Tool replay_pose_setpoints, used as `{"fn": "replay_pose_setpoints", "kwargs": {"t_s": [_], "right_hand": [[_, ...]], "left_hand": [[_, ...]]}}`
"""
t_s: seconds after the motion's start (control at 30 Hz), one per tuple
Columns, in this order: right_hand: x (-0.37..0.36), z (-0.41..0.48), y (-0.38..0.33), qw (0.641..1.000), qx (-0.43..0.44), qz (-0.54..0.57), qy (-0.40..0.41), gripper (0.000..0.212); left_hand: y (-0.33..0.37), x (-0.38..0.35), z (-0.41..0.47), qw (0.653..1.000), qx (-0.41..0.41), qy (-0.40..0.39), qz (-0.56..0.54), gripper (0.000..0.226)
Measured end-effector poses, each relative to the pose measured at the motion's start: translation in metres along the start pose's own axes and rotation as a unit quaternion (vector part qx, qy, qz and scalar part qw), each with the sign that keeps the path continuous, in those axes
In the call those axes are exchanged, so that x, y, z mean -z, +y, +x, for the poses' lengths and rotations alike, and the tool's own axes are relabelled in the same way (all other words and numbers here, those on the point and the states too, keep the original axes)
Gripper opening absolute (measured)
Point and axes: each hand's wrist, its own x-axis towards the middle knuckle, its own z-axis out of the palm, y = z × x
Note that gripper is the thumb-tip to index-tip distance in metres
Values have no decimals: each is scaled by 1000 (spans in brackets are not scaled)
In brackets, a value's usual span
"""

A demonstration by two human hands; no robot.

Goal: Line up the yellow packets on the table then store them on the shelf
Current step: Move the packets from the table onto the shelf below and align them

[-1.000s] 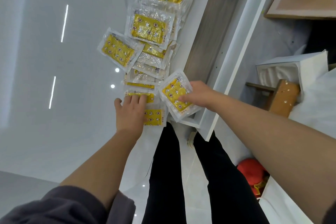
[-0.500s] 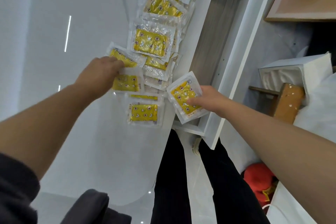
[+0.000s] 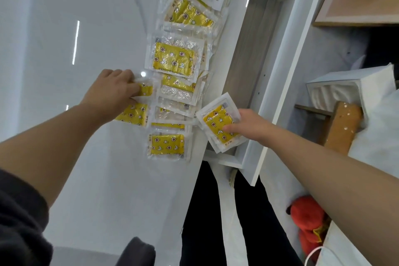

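Left hand (image 3: 112,91) grips a packet (image 3: 145,90) on the table (image 3: 97,28), fingers curled over it. Right hand (image 3: 248,125) pinches a stack (image 3: 217,123), thumb on top, over the shelf (image 3: 248,60)'s near end.

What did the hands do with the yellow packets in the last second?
The left hand lifted off the nearest packet, moved away and to the left, and took hold of the side packet at the pile's left edge. The right hand kept gripping its held packet beside the shelf. The rest of the pile barely shifted.
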Motion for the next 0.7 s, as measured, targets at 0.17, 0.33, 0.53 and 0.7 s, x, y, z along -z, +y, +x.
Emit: {"fn": "replay_pose_setpoints", "kwargs": {"t_s": [0.17,0.33,0.53,0.7], "right_hand": [[22,-6,4,997,-26,-54,-46,34],[58,-9,12,978,-20,-207,-6,36],[114,6,8,957,48,-284,44,44],[141,46,3,931,114,-345,37,46]], "left_hand": [[11,15,-31,997,-55,18,-58,25],[74,62,-25,988,-93,34,-122,22],[197,36,45,981,-150,-69,-98,17],[274,-16,105,960,-16,-274,-56,36]]}}
